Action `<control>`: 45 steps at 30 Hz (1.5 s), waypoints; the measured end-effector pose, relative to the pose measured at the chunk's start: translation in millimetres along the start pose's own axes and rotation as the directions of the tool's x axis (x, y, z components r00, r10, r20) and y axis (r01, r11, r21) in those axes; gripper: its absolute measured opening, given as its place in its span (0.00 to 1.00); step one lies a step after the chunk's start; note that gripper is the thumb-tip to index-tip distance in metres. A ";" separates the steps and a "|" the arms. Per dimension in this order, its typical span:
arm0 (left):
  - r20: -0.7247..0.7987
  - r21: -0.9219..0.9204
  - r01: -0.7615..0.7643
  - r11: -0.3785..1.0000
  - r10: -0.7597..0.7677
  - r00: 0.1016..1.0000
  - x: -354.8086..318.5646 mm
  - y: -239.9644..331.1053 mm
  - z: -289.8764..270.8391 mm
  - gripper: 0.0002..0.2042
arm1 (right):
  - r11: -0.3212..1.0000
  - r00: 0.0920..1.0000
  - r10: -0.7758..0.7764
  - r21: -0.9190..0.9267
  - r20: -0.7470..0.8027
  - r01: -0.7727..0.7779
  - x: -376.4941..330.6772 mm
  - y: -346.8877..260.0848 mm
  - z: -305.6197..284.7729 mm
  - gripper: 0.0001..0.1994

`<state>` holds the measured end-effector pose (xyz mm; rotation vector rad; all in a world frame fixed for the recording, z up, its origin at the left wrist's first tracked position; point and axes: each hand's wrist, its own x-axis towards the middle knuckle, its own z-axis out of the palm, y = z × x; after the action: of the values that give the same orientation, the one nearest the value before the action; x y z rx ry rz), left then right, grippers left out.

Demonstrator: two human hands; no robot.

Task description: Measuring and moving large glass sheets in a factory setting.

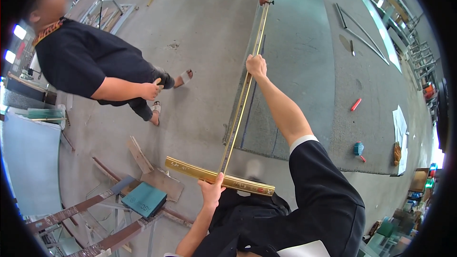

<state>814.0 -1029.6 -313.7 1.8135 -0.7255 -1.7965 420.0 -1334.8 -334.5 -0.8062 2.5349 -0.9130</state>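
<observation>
A long brass T-square glass cutter [239, 112] reaches from my body to the far end of the table, along the left edge of a greenish glass sheet [304, 66]. My left hand [212, 191] is closed around the brass crossbar where the rail meets it, just off the table's near edge. Partway up the rail, my right hand [257, 65] is wrapped round it, arm stretched out. A small reddish cutter slide [263, 0] with a dark knob sits near the rail's far end. Dark lines run along the surface beside the rail.
On the grey table [309, 147] lie a red marker [355, 104], a teal tape measure [358, 148], a small knife [352, 48], white paper [400, 133] and a metal frame piece [362, 33]. Left stands another person [90, 62]. A teal box [144, 199] rests on a rack nearby.
</observation>
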 end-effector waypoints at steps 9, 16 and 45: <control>0.010 0.009 0.012 1.000 -0.013 1.000 2.6 6.4 -3.2 0.33 | 0.999 0.999 0.032 -0.033 -0.021 -0.033 -7.7 -11.5 6.0 0.22; 0.005 0.032 0.037 0.999 -0.037 0.999 4.6 8.0 -1.3 0.32 | 0.998 0.999 0.040 -0.055 -0.028 -0.041 -8.4 -10.4 6.3 0.21; 0.152 0.191 0.294 0.936 -0.324 0.934 -133.3 -145.0 215.7 0.27 | 0.990 0.992 0.093 -0.099 -0.085 -0.101 22.3 234.8 -204.0 0.23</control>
<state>604.0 -826.6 -316.0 1.9807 -0.7038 -2.1875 212.6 -1102.0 -341.2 -0.6811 2.6842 -0.8049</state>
